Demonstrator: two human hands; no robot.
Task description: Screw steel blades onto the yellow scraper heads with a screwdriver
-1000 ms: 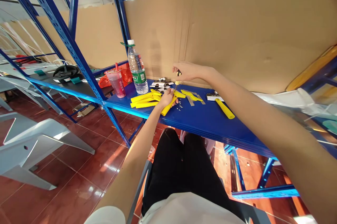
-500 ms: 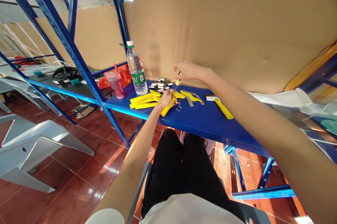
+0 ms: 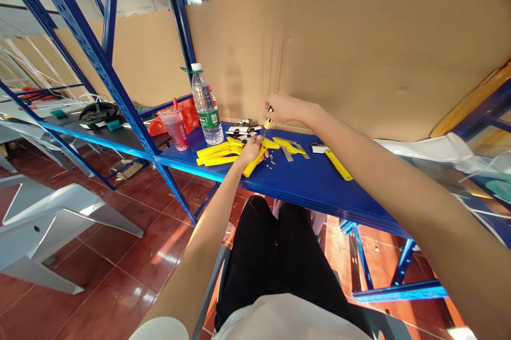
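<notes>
While the head view is the only one, it covers both hands: 2 hands, 2 items held. Left hand is wrapped round 1 yellow plastic handle, pinning it at a slant near the front edge of the blue shelf. Right hand is above it, fingers curled on the grip of 1 screwdriver, black and yellow, shaft pointing down at the handle by the left fingers; exact tip contact hidden. Just right of the left hand: several loose screws, too small to count. Left of it: a bunch of yellow handles, at least 3, overlapping, so no firm count. Right of the screws: yellow parts lying with flat translucent strips, at least 2 strips. Farther right: 1 separate yellow handle, its upper end near 1 black-and-white piece; can't tell if they're joined. Behind the left hand: a pile of black-and-white packs, count unclear. Left end of shelf: 1 water bottle, upright, white cap; 1 pink drink cup with 1 red straw; 1 orange-red plastic bag behind the cup.
</notes>
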